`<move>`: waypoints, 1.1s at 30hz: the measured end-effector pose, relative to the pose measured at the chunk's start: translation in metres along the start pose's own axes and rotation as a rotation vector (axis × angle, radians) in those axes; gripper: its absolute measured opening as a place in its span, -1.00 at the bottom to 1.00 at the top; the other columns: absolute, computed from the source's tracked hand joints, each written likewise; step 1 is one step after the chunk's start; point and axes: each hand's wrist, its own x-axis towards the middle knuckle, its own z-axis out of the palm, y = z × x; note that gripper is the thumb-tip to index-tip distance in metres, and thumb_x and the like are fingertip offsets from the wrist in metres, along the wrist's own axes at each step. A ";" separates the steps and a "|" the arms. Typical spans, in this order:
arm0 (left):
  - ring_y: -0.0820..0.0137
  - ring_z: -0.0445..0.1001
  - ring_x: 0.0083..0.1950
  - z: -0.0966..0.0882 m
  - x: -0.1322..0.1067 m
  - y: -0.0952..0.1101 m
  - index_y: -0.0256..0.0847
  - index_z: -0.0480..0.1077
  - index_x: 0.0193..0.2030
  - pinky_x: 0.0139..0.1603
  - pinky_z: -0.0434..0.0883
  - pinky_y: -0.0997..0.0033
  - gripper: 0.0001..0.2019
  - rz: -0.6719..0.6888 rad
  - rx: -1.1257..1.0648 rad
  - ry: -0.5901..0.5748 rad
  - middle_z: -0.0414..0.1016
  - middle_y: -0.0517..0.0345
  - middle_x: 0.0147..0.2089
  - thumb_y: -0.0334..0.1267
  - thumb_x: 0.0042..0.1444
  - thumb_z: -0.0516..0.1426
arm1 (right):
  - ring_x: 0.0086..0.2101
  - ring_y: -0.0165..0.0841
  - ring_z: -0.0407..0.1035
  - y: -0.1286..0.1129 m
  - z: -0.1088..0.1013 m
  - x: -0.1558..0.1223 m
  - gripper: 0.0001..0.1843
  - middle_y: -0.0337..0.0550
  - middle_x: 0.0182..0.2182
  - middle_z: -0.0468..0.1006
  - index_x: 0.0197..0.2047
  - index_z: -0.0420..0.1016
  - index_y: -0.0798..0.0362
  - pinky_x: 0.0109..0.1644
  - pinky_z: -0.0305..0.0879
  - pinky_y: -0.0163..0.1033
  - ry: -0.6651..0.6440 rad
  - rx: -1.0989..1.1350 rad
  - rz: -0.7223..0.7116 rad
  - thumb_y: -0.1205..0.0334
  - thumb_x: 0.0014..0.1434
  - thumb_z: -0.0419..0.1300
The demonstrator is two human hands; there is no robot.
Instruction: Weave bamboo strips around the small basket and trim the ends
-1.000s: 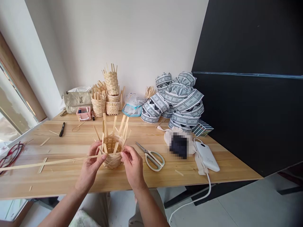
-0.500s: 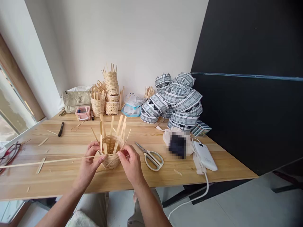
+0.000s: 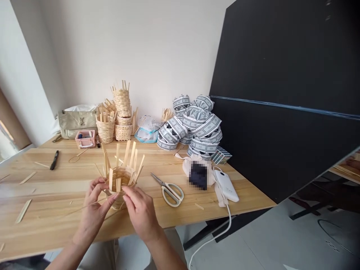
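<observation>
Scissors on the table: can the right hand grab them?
Probably yes: the scissors lie close by the right hand, with nothing between, though it is busy at the basket.

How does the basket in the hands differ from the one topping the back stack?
Support: the held basket is between the left hand and right hand; the top basket rests on other baskets.
Stakes: the held basket's mostly rise long above its rim; the top basket's look shorter.
View: the held basket shows its inside; the top basket, its outer wall.
Shared: pale woven strips, upright stakes.
</observation>
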 end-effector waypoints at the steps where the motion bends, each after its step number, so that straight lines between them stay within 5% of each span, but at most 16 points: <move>1: 0.23 0.33 -0.09 0.000 0.000 0.002 -0.14 0.34 -0.37 -0.05 0.30 0.18 -0.72 0.011 -0.003 0.000 0.30 0.10 -0.18 0.03 -0.02 0.17 | -0.32 -0.36 0.44 0.000 -0.001 0.002 -0.71 -0.08 -0.33 0.57 -0.08 0.45 0.09 -0.23 0.33 -0.34 -0.015 -0.032 -0.001 0.41 0.21 -0.02; 12: 0.25 0.36 -0.05 -0.005 -0.002 0.001 -0.12 0.40 -0.27 -0.07 0.38 0.26 -0.82 0.089 0.064 -0.061 0.31 0.08 -0.12 -0.14 0.00 0.19 | -0.46 -0.41 0.38 0.007 -0.005 0.015 -0.79 -0.21 -0.50 0.49 -0.41 0.45 0.04 -0.40 0.21 -0.38 -0.200 -0.223 0.025 0.43 0.17 0.04; 16: 0.25 0.36 0.00 -0.020 -0.004 0.005 -0.03 0.36 -0.02 0.00 0.36 0.19 -0.72 0.140 0.163 -0.085 0.32 0.05 -0.03 -0.28 0.10 0.10 | -0.45 -0.42 0.37 0.009 -0.006 0.015 -0.80 -0.23 -0.50 0.49 -0.44 0.42 0.05 -0.37 0.19 -0.38 -0.192 -0.186 0.034 0.40 0.18 0.06; 20: 0.34 0.42 -0.14 -0.035 -0.003 0.012 0.00 0.43 -0.11 0.01 0.34 0.18 -0.73 0.271 0.227 -0.024 0.39 0.12 -0.18 -0.41 0.11 0.08 | -0.45 -0.41 0.37 0.009 -0.006 0.015 -0.80 -0.23 -0.50 0.50 -0.44 0.41 0.04 -0.36 0.19 -0.37 -0.193 -0.166 0.040 0.38 0.19 0.05; 25: 0.46 0.47 -0.33 -0.037 0.010 0.017 -0.08 0.37 -0.02 -0.32 0.44 0.51 -0.73 0.125 -0.017 -0.146 0.45 0.12 -0.19 -0.37 0.14 0.07 | -0.44 -0.41 0.37 0.007 -0.006 0.016 -0.83 -0.24 -0.50 0.50 -0.45 0.41 0.04 -0.35 0.19 -0.37 -0.207 -0.111 0.085 0.40 0.16 0.09; 33: 0.42 0.50 -0.28 -0.032 0.010 0.010 -0.04 0.32 0.08 -0.17 0.46 0.34 -0.59 0.057 -0.182 -0.432 0.37 -0.01 0.05 -0.31 0.05 0.15 | -0.48 -0.42 0.35 0.003 -0.008 0.018 -0.72 -0.22 -0.52 0.48 -0.36 0.49 0.04 -0.42 0.19 -0.37 -0.235 -0.158 0.043 0.47 0.16 -0.01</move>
